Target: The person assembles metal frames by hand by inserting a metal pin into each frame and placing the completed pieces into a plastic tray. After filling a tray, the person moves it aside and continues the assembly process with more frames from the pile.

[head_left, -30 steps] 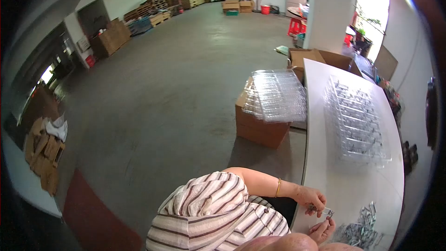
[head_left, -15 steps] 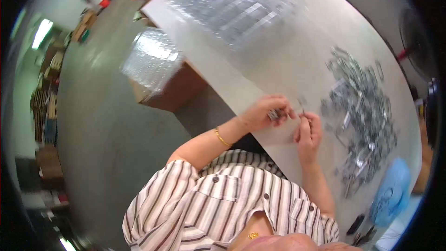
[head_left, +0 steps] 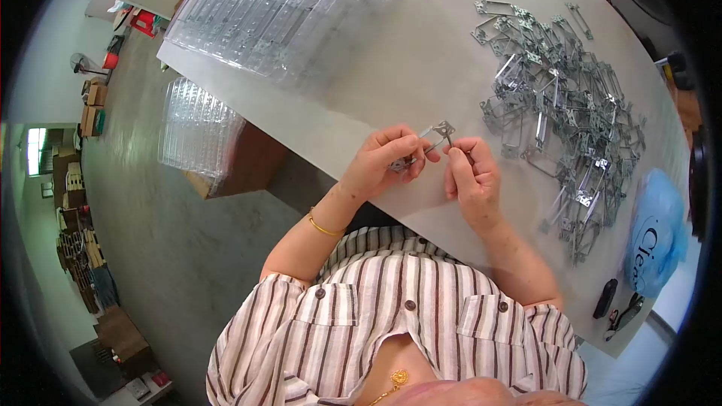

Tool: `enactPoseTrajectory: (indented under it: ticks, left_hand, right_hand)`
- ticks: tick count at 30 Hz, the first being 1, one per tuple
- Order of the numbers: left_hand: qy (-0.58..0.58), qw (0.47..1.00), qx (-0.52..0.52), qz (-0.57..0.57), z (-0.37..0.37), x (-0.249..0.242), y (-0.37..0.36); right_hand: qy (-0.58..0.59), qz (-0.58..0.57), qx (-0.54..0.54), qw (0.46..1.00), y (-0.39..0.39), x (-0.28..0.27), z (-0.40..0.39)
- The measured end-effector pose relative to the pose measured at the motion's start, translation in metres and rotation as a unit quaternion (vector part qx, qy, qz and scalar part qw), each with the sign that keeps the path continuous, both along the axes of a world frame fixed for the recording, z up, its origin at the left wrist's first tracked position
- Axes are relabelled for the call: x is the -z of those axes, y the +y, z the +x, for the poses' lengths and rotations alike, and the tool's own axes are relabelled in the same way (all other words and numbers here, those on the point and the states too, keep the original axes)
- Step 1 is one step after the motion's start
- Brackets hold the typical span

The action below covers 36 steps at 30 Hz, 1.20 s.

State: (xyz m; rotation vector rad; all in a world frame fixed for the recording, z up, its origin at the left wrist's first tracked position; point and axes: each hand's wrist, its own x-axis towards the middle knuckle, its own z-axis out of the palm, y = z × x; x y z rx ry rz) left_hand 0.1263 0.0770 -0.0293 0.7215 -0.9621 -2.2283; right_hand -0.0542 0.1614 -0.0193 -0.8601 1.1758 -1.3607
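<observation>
Head cam has both hands meeting over the near edge of the tabletop (head_left: 421, 60), with one small metal bracket (head_left: 444, 128) up in the air between them. Left hand (head_left: 382, 159) has its thumb and fingers pinching the bracket near its lower end, so it looks like the steadying hand. More metal shows under those fingers, can't tell if it's the same piece or spares. Right hand (head_left: 474, 180) comes in from the other side, thumb and forefinger pressed together on a thin dark bit (head_left: 450, 138) at the far end; can't tell whether that's separate or part of the bracket. My guess is the far end sticks out past the left fingers so the right can get at it.

Bracket's long axis runs diagonally, from the left fingers up and away to the right, with the flat end plate pointing away from the body.

Loose metal pile (head_left: 556, 98) sits just right of the hands, probably for easy reach, pieces pointing every which way. Clear plastic trays (head_left: 248, 15) are up front on the left, well apart from the pile, probably to leave working room.
</observation>
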Motion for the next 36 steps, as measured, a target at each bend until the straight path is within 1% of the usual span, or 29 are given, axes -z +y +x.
enactPoseTrajectory:
  ticks: [2, 6, 8, 9, 11, 12, 13, 15, 17, 19, 20, 22, 23, 25, 26, 28, 29, 31, 32, 34, 35, 36]
  left_hand:
    - [-0.014, 0.999, 0.014, -0.037, -0.001, -0.003, 0.001]
    - [-0.023, 0.999, 0.010, -0.043, -0.002, -0.005, 0.004]
    - [-0.069, 0.993, 0.054, -0.081, 0.001, -0.008, 0.002]
    - [-0.071, 0.992, 0.053, -0.086, 0.001, -0.009, 0.003]
    - [-0.136, 0.970, 0.043, -0.195, 0.000, -0.009, 0.004]
    - [-0.135, 0.949, 0.034, -0.283, 0.002, -0.007, 0.002]
    - [-0.136, 0.946, 0.029, -0.292, 0.003, -0.006, 0.000]
    - [-0.166, 0.890, 0.041, -0.423, 0.005, -0.006, -0.003]
    - [-0.157, 0.885, 0.025, -0.437, 0.005, -0.004, -0.004]
    - [-0.142, 0.908, 0.023, -0.394, 0.007, -0.003, -0.003]
    - [-0.143, 0.904, 0.019, -0.402, 0.007, -0.004, -0.003]
    - [-0.156, 0.935, 0.019, -0.319, 0.007, -0.007, -0.003]
    - [-0.158, 0.932, 0.015, -0.326, 0.007, -0.007, -0.005]
    - [-0.148, 0.957, 0.006, -0.250, 0.012, -0.008, -0.009]
    - [-0.150, 0.954, 0.001, -0.259, 0.011, -0.007, -0.011]
    - [-0.088, 0.986, -0.037, -0.134, 0.016, -0.003, -0.011]
    - [-0.087, 0.985, -0.040, -0.143, 0.015, -0.002, -0.012]
    - [-0.091, 0.985, -0.054, -0.136, 0.012, -0.003, -0.014]
    - [-0.088, 0.984, -0.056, -0.142, 0.011, -0.004, -0.012]
    - [-0.155, 0.969, -0.021, -0.191, 0.009, -0.006, -0.008]
    - [-0.154, 0.969, -0.026, -0.193, 0.010, -0.006, -0.007]
    - [-0.175, 0.955, -0.004, -0.238, 0.009, -0.003, -0.006]
  right_hand:
    - [-0.007, 0.007, 0.003, 1.000, 0.000, 0.000, -0.001]
    - [-0.002, 0.004, -0.006, 1.000, 0.000, 0.000, -0.003]
    - [0.003, -0.001, -0.007, 1.000, -0.001, -0.002, -0.004]
    - [-0.002, -0.001, -0.009, 1.000, -0.002, 0.000, -0.004]
    - [-0.006, -0.012, -0.014, 1.000, -0.004, 0.002, -0.006]
    - [0.000, 0.001, -0.017, 1.000, -0.004, 0.002, -0.006]
    - [0.007, 0.013, -0.021, 1.000, -0.005, 0.003, -0.006]
    - [0.005, 0.010, -0.030, 0.999, -0.005, 0.002, -0.005]
    - [0.005, 0.007, -0.039, 0.999, -0.006, -0.002, -0.006]
    - [-0.068, 0.034, -0.061, 0.995, -0.007, -0.007, -0.007]
    - [-0.067, 0.026, -0.065, 0.995, -0.008, -0.008, -0.007]
    - [-0.117, 0.045, -0.074, 0.989, -0.012, -0.008, -0.006]
    - [-0.116, 0.037, -0.078, 0.989, -0.014, -0.005, -0.007]
    - [-0.117, 0.026, -0.088, 0.989, -0.017, 0.000, -0.004]
    - [-0.117, 0.017, -0.093, 0.989, -0.017, 0.000, -0.005]
    - [-0.055, 0.025, -0.107, 0.992, -0.011, 0.002, 0.003]
    - [-0.052, 0.017, -0.111, 0.992, -0.010, 0.003, 0.003]
    - [-0.046, -0.047, -0.057, 0.996, -0.007, 0.007, 0.004]
    - [-0.043, -0.053, -0.059, 0.996, -0.008, 0.014, 0.006]
    - [-0.062, -0.106, 0.029, 0.992, -0.013, 0.023, 0.009]
    - [-0.061, -0.108, 0.024, 0.992, -0.014, 0.025, 0.008]
    - [-0.045, -0.121, 0.028, 0.991, -0.015, 0.023, 0.004]
